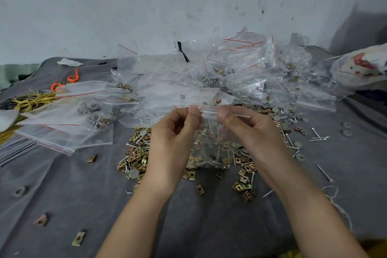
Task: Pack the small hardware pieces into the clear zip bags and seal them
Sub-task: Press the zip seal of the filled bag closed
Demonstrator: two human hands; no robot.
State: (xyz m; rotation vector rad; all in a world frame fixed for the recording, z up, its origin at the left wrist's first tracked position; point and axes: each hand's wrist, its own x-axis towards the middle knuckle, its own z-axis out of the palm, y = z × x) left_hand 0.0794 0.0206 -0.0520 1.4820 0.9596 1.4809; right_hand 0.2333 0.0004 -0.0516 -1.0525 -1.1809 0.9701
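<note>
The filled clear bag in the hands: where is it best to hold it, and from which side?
Pinch the filled bag at its zip strip, one hand from each end, as the left hand and right hand do. The hardware sits at the bottom, so the strip is flat and free.

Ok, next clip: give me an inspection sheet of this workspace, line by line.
Surface: grey cloth, creased, strewn with parts.
Job's things: bag held upright, partly filled; loose clips, nails and washers beneath and around it; filled bags heaped behind; empty bags stacked at left.
Clutter: yellow ties and orange ties, far left.
Grips: left hand and right hand pinch the bag's top edge.
Cables: nothing seen.
Surroundings: stained wall behind; printed sack at right.
</note>
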